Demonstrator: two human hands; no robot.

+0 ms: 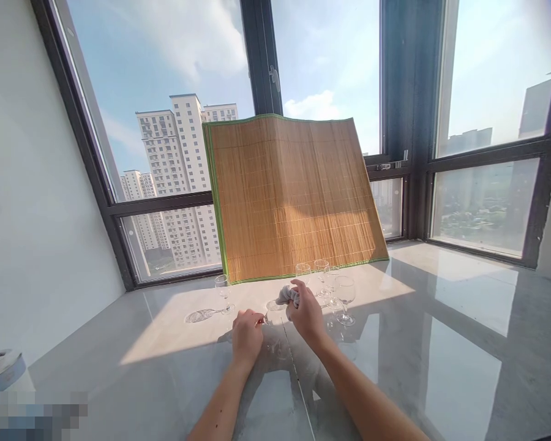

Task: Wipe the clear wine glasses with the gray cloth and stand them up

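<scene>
My left hand (248, 335) is closed at the near left side of a small clear stemmed glass (274, 305), its fingertips pinched on it. Much of this glass is hard to see against the bright surface. A crumpled grey cloth (288, 295) is bunched in my right hand (305, 311), right beside the glass's rim. Just past my right hand stand several more stemmed glasses, the nearest being an upright one (346, 299) on the right. Another stemmed glass (221, 294) stands alone to the left, beyond my left hand, casting a long shadow.
A bamboo mat (298, 196) with green edging leans against the windows behind the glasses. The glossy grey stone surface (165, 380) carries strong reflections and a sunlit patch. A white can-like container (7, 373) stands at the far left. Dark window frames (406, 122) surround the ledge.
</scene>
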